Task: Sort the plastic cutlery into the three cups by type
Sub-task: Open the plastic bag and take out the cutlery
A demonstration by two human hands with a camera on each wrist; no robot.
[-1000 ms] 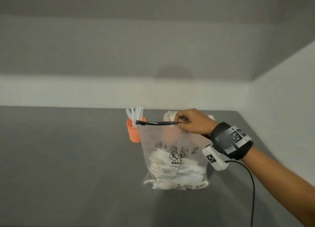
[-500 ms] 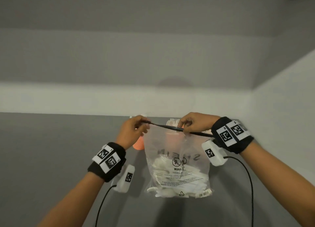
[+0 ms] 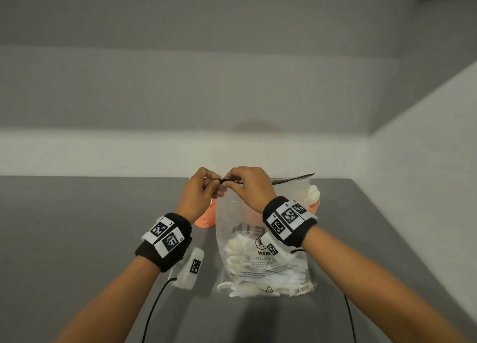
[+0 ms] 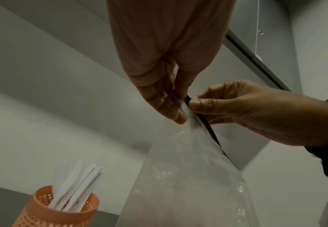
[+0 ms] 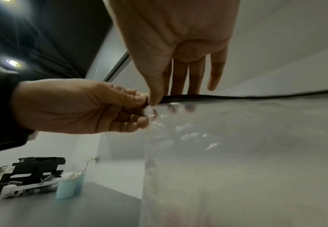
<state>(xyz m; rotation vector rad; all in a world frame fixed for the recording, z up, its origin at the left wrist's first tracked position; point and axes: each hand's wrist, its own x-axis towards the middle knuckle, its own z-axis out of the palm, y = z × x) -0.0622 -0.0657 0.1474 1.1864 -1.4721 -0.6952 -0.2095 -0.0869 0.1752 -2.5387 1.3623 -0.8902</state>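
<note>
On the grey desk (image 3: pixel 77 239), a clear zip bag (image 3: pixel 260 239) of white plastic cutlery (image 3: pixel 247 265) is held upright. Its black zip strip (image 3: pixel 291 179) is pinched at the left end by the left hand (image 3: pixel 198 193) and right hand (image 3: pixel 249 188), each grip closed on it. An orange perforated cup (image 4: pixel 56 210) of white knives (image 4: pixel 75 184) is seen just left of the bag.

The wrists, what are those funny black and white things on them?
Each wrist wears a thick black band, the left band and the right band, with white tags printed in blocky black square codes. Under each hangs a small white camera box, left and right, bearing another code. A thin black cable trails from the left one. The forearms are bare, without sleeves.
</note>
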